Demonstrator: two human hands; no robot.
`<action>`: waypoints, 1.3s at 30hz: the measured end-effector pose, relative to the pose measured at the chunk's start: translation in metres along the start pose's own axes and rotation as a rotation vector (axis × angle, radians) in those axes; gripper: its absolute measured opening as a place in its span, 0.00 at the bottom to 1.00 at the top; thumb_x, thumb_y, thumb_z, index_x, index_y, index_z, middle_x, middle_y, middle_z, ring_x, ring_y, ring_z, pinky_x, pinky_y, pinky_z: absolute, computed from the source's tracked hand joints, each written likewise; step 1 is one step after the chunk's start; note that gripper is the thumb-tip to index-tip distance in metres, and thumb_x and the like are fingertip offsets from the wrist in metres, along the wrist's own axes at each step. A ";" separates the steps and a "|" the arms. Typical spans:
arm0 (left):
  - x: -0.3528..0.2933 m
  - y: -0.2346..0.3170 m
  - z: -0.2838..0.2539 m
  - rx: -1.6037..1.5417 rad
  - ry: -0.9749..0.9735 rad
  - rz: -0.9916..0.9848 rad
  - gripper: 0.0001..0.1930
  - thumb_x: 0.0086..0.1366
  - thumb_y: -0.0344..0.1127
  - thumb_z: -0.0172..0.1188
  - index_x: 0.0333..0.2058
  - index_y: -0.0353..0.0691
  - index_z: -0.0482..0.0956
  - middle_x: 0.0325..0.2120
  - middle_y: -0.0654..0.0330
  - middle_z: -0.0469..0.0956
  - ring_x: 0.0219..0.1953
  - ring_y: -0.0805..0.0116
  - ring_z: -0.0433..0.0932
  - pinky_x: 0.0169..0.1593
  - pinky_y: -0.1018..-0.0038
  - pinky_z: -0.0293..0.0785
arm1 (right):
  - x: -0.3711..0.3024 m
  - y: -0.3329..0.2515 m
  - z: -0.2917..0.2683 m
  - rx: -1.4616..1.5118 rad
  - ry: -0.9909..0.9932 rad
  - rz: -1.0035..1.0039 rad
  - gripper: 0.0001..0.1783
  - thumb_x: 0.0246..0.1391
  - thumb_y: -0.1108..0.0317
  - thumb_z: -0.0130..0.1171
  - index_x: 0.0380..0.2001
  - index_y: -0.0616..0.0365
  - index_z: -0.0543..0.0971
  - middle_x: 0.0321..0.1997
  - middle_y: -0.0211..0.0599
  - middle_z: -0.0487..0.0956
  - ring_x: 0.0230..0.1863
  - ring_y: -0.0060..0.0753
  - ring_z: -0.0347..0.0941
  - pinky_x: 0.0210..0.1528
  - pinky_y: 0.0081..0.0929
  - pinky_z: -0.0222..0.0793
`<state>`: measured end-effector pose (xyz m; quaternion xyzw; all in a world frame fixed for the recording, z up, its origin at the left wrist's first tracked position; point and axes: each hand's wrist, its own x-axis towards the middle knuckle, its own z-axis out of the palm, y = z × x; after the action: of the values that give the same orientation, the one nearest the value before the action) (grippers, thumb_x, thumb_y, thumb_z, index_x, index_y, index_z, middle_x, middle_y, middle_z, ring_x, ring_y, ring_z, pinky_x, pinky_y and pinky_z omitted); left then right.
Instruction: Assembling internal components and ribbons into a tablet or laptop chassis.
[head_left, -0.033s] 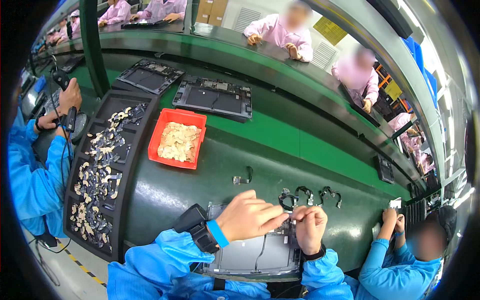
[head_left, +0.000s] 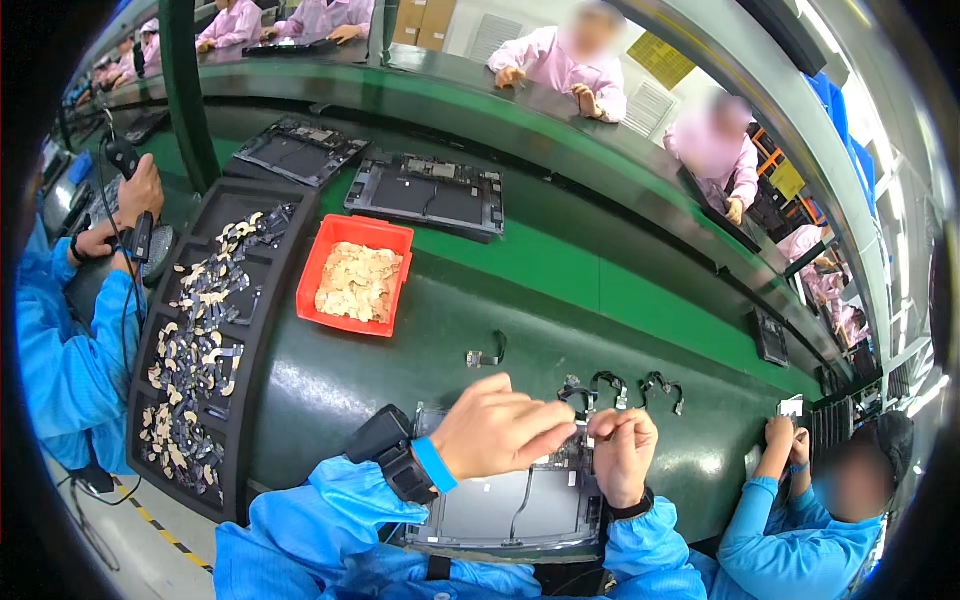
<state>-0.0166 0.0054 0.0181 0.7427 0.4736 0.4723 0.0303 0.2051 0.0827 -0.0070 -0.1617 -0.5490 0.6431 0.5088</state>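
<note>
My left hand (head_left: pixel 505 428) and my right hand (head_left: pixel 624 455) meet above the upper part of an opened tablet-like device (head_left: pixel 480 510). Both have their fingers pinched together, tips close to each other. Something small and pale may sit between them, too small to name. The device lies flat before me, its grey inner panel crossed by a thin dark cable; my hands hide part of its circuit board. Just beyond them lie several coiled black flex cables (head_left: pixel 610 388). A single short flex cable with a small board (head_left: pixel 485 356) rests farther left.
A red bin (head_left: pixel 308 310) holds pale, thin pieces. Left of it stands a long black compartment tray (head_left: pixel 258 390) of dark and tan parts. Two opened devices (head_left: pixel 425 200) lie at the back. A co-worker in blue (head_left: pixel 790 545) sits at right; another co-worker's sleeve (head_left: pixel 75 370) is at left.
My fingers have shifted very slightly, the right hand a touch to the right. The things on the bench stay where they were.
</note>
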 end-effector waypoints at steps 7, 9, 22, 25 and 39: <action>0.014 -0.011 -0.027 -0.017 0.365 0.241 0.58 0.60 0.20 0.66 0.77 0.57 0.35 0.21 0.74 0.78 0.16 0.74 0.72 0.26 0.73 0.60 | 0.005 0.003 0.000 -0.052 -0.001 0.007 0.08 0.67 0.68 0.61 0.45 0.60 0.79 0.31 0.40 0.81 0.34 0.33 0.76 0.41 0.31 0.71; 0.014 -0.011 -0.024 -0.035 0.377 0.236 0.57 0.60 0.20 0.66 0.77 0.57 0.37 0.21 0.74 0.78 0.16 0.74 0.73 0.27 0.73 0.60 | 0.005 0.003 0.003 -0.069 -0.017 0.010 0.10 0.66 0.69 0.62 0.48 0.60 0.79 0.31 0.39 0.81 0.34 0.31 0.76 0.42 0.29 0.71; 0.013 -0.014 -0.030 0.040 0.369 0.273 0.51 0.59 0.21 0.66 0.76 0.50 0.49 0.19 0.71 0.76 0.17 0.73 0.72 0.26 0.72 0.61 | 0.007 0.002 0.005 -0.067 -0.003 0.061 0.19 0.65 0.68 0.63 0.56 0.57 0.72 0.29 0.35 0.80 0.34 0.28 0.75 0.44 0.28 0.69; 0.014 -0.014 -0.021 0.023 0.364 -0.154 0.43 0.57 0.21 0.65 0.72 0.38 0.60 0.16 0.70 0.73 0.16 0.72 0.69 0.27 0.72 0.65 | 0.010 0.004 0.004 -0.068 -0.017 0.031 0.18 0.66 0.68 0.63 0.55 0.57 0.73 0.29 0.34 0.80 0.34 0.28 0.74 0.43 0.28 0.68; 0.015 -0.015 -0.018 0.067 0.391 -0.044 0.42 0.54 0.21 0.66 0.69 0.34 0.64 0.16 0.69 0.71 0.16 0.72 0.69 0.29 0.73 0.69 | 0.005 0.006 -0.001 -0.029 0.004 0.126 0.10 0.65 0.74 0.61 0.48 0.62 0.77 0.36 0.34 0.81 0.35 0.26 0.78 0.38 0.23 0.70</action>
<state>-0.0386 0.0178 0.0308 0.6270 0.5020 0.5908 -0.0765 0.2012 0.0878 -0.0109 -0.2043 -0.5460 0.6655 0.4660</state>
